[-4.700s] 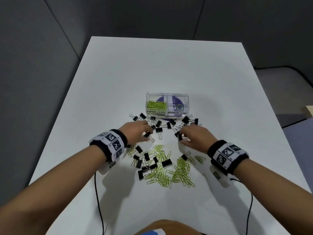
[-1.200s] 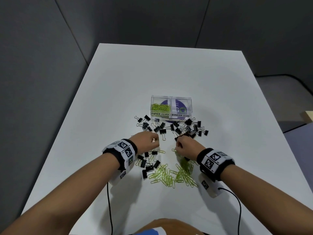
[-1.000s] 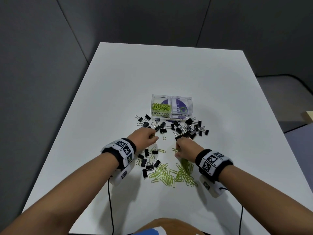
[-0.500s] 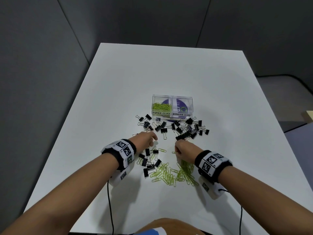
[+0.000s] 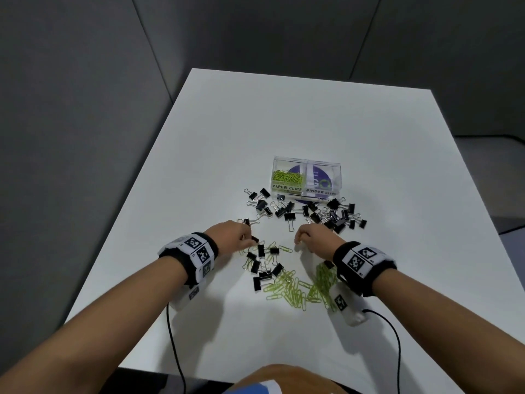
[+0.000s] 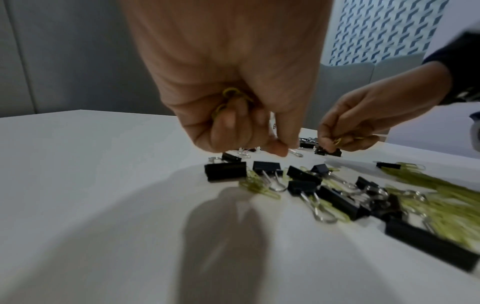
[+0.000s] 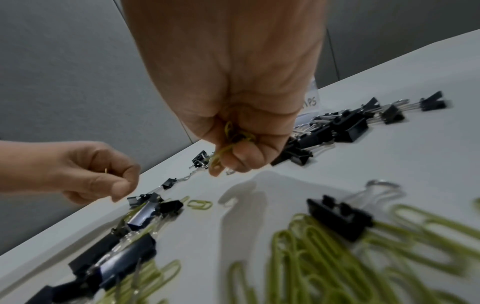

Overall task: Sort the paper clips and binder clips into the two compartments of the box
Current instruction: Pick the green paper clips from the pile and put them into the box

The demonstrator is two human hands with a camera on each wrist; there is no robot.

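A clear two-compartment box stands mid-table; its left side, labelled PAPER CLIPS, holds green paper clips, and its right side, labelled BINDER CLIPS, shows no clips. Black binder clips lie scattered in front of it. More binder clips mix with loose green paper clips nearer me. My left hand hovers low over the mixed pile, fingers curled round a few green paper clips. My right hand also grips a bunch of green paper clips just above the table.
The white table stretches far beyond the box and to both sides. Grey partition walls surround it. Cables trail from both wrist cameras toward the near edge.
Both hands have stayed low over the mixed pile, shifting slightly while gathering green paper clips. The view has tilted a little; the box and piles have not moved.
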